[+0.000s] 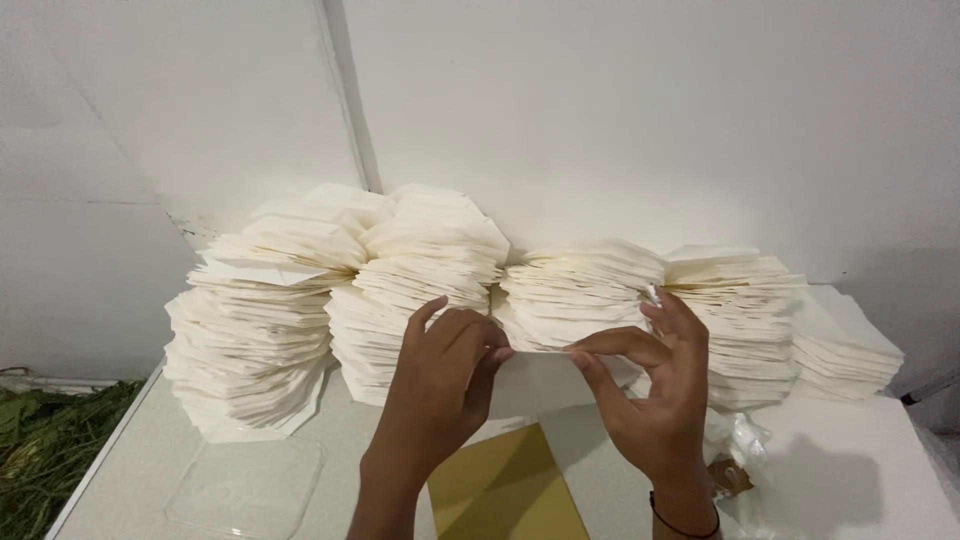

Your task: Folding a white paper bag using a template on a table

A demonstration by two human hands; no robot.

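cream paper stacks (430, 270), mustard-yellow sheet (505, 490), white table (130, 470)

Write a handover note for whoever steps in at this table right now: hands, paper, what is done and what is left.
Left hand and right hand pinch one white sheet between them at its top edge, in front of the stacks.
Stacks of folded white paper stand in a row against the wall on the white table.
Yellow sheet lies flat below the hands; a clear plastic lid lies at left.
Done: many pieces stacked. Left: the sheet in hand looks unfinished.

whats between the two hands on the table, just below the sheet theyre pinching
In the head view, a mustard-yellow sheet lies flat on the white table between the left hand and right hand, below the white paper sheet.
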